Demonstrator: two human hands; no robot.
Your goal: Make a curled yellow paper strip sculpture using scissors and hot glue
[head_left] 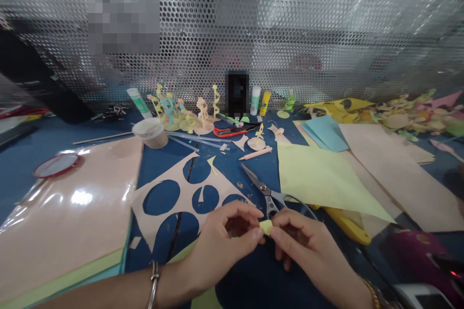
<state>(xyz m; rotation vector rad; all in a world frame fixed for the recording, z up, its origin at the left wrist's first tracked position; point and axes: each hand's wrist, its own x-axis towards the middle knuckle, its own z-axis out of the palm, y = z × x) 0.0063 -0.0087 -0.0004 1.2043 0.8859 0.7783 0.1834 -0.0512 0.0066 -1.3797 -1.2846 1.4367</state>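
Note:
Between my two hands is a small piece of pale yellow paper (266, 227), folded or rolled. The fingertips of my left hand (232, 231) pinch its left end. My right hand (304, 239) grips the other end between thumb and fingers. Just beyond my hands lies a pair of scissors (266, 190), blades pointing away to the left. A pink paper sheet (159, 186) with several round holes cut from it lies beyond my left hand. A yellow tool handle (348, 226) rests right of my right hand, partly under paper.
Several small paper flower figures (181, 111) stand at the back beside a white tub (150, 133) and glue sticks (255, 100). Wrapped pink paper (72, 203) covers the left. Yellow sheets (319, 174) and pink sheets (402, 169) lie right. A perforated metal screen (195, 19) closes off the back.

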